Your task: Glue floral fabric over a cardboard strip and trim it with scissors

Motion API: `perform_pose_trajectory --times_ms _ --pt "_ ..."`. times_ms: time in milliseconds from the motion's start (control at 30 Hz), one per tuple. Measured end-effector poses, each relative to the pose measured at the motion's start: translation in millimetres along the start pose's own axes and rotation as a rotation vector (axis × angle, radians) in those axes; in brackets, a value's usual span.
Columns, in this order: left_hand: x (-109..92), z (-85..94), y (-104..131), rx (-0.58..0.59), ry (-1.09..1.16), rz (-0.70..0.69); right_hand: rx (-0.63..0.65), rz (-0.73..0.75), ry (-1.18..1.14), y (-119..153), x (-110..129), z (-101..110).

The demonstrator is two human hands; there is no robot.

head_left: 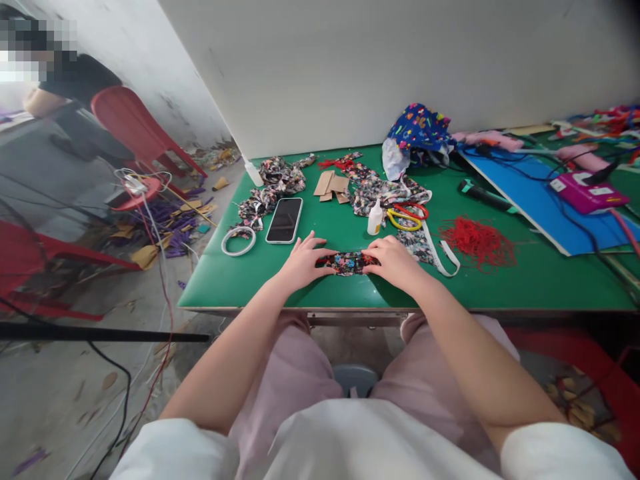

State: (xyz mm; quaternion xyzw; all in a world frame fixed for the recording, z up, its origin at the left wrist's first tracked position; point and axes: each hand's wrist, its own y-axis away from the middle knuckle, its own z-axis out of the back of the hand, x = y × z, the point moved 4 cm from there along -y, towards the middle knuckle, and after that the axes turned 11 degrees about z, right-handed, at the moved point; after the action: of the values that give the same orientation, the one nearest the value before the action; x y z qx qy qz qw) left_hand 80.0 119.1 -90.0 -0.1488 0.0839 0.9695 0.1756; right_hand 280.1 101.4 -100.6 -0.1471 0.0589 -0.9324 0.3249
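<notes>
A short strip of dark floral fabric (349,263) lies across the front of the green table (250,283). At its left end my left hand (306,262) pinches it between thumb and fingers, with the other fingers raised. My right hand (393,261) grips the right end the same way. Just beyond the right hand stand a small white bottle (375,219) and yellow-and-red handled scissors (406,219). More floral fabric (367,187) is bunched behind them, and a white-edged piece (417,245) lies right of my right hand. Bits of red show beside the strip's ends.
Left on the table are a phone (285,221), a tape roll (239,241), floral cloth (280,177) and another bottle (253,174). Cardboard pieces (331,185) lie behind. Rightward are red strings (477,242), a dark-handled tool (486,196) and a blue board (530,207). A person sits far left.
</notes>
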Motion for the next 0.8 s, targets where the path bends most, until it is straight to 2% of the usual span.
perform_pose_trajectory --times_ms 433,800 --pt "11 -2.7 5 -0.027 0.043 0.046 -0.011 -0.061 0.051 7 -6 7" --pt "11 -4.0 4 -0.023 0.069 0.077 -0.008 -0.102 0.063 14 -14 9"
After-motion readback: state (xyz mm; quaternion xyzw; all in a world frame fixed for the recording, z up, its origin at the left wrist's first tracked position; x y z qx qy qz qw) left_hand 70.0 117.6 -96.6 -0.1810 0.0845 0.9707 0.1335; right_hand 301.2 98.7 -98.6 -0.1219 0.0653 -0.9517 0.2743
